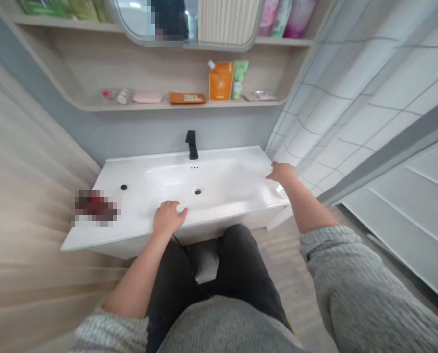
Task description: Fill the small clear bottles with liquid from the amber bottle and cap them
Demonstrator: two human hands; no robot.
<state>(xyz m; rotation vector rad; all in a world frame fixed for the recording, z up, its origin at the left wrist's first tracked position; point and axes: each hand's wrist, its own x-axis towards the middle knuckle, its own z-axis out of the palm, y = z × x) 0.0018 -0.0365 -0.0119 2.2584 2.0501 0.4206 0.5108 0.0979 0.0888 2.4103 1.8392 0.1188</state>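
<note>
A white sink (131, 215) with a wide basin stands in front of me, with a black faucet (191, 144) at its back and a drain hole (197, 191) in the middle. My left hand (168, 217) rests flat on the sink's front rim, fingers together, holding nothing. My right hand (282, 172) lies on the right end of the sink top, palm down, also holding nothing. Both sleeves are grey knit.
A shelf (94, 104) above the sink carries an orange pouch (221, 81), a green tube (239, 78), a pink soap case (147, 98) and a flat orange pack (187, 98). White tiled wall stands to the right, wood panel to the left. A blurred red object (95, 206) sits on the sink's left end.
</note>
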